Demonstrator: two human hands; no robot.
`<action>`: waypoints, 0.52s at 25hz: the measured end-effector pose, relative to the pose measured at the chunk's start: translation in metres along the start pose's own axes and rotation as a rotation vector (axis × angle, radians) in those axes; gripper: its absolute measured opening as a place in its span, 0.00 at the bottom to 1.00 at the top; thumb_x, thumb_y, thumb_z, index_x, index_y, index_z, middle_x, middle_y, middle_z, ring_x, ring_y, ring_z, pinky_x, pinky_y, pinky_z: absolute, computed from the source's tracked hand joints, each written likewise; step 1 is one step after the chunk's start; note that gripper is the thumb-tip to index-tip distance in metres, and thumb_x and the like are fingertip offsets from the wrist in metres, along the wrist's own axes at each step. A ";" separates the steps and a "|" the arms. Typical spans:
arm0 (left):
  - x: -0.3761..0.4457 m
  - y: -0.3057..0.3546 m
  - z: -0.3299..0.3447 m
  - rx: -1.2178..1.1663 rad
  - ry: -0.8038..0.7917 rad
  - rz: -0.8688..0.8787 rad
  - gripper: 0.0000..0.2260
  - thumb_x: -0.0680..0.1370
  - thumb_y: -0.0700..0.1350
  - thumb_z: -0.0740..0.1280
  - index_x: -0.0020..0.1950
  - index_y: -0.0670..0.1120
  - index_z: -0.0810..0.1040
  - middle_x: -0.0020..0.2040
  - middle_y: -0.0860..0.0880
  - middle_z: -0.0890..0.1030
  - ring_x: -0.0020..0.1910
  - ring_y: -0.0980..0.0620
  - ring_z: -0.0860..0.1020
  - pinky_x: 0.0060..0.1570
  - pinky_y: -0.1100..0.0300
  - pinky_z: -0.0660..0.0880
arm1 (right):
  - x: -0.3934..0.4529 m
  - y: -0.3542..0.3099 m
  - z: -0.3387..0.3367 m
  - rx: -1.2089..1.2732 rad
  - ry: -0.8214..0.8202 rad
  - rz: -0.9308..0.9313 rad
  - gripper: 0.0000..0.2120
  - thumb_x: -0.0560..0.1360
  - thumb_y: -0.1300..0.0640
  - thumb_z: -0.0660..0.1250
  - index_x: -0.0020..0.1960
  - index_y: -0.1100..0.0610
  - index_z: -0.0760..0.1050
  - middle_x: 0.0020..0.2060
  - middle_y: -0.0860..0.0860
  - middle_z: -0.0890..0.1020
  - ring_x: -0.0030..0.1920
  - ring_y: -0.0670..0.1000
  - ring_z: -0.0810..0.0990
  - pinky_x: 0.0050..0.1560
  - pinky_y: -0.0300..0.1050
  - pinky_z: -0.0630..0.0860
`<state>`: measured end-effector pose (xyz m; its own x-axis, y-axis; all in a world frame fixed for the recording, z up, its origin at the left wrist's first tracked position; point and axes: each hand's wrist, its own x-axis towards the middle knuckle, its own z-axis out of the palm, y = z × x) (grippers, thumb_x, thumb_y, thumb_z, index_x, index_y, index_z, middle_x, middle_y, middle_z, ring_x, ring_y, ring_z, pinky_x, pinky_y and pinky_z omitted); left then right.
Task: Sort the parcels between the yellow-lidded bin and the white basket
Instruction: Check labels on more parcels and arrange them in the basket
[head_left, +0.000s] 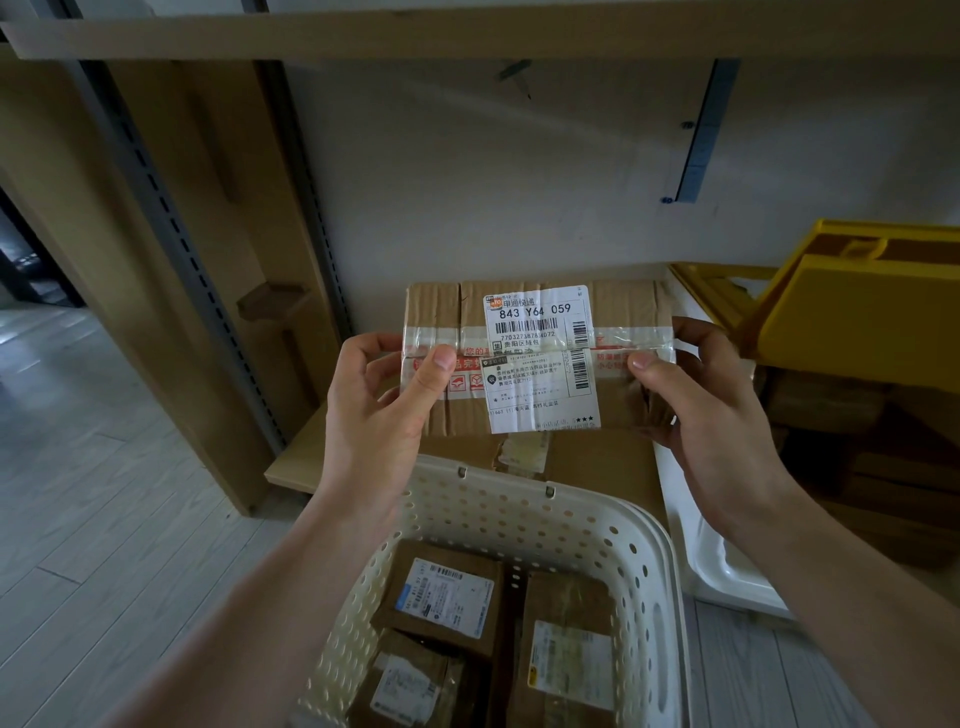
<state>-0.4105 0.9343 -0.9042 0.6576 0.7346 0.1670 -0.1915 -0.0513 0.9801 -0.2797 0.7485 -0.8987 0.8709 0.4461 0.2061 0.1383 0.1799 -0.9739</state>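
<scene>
Parcel (537, 358) labelled "843 Y64 059", gripped by both hands

White basket (545, 512) open-topped — parcels (447, 597) cover floor; shelf board (467, 31) overhead.

Cardboard parcel (537, 358), frame centre: white shipping label (540, 358) reads "843 Y64 059", barcode number "770327387840072" partly legible. Labels on the parcels at the bottom of the frame are too small to read.
</scene>
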 end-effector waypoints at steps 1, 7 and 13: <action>-0.001 0.000 -0.001 -0.002 -0.002 -0.001 0.23 0.68 0.56 0.73 0.58 0.47 0.74 0.54 0.47 0.86 0.52 0.49 0.86 0.52 0.48 0.83 | 0.000 0.000 0.001 -0.005 0.000 0.000 0.10 0.80 0.58 0.67 0.58 0.46 0.73 0.52 0.50 0.86 0.54 0.50 0.86 0.53 0.49 0.81; -0.001 0.001 -0.005 0.011 -0.012 -0.013 0.22 0.69 0.55 0.72 0.58 0.47 0.73 0.54 0.47 0.86 0.51 0.49 0.86 0.49 0.52 0.84 | 0.000 0.002 0.001 -0.026 -0.009 0.006 0.09 0.80 0.57 0.67 0.57 0.46 0.74 0.52 0.47 0.86 0.54 0.47 0.85 0.53 0.47 0.81; 0.002 -0.004 -0.025 0.192 -0.078 -0.166 0.17 0.75 0.51 0.72 0.60 0.47 0.73 0.54 0.47 0.86 0.52 0.50 0.86 0.54 0.45 0.83 | -0.007 0.014 -0.004 -0.174 -0.098 0.153 0.10 0.79 0.54 0.69 0.59 0.49 0.74 0.51 0.46 0.85 0.48 0.41 0.85 0.41 0.35 0.81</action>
<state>-0.4261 0.9527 -0.9107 0.7238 0.6900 0.0030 0.0605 -0.0678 0.9959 -0.2819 0.7443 -0.9139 0.8394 0.5407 0.0552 0.0949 -0.0458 -0.9944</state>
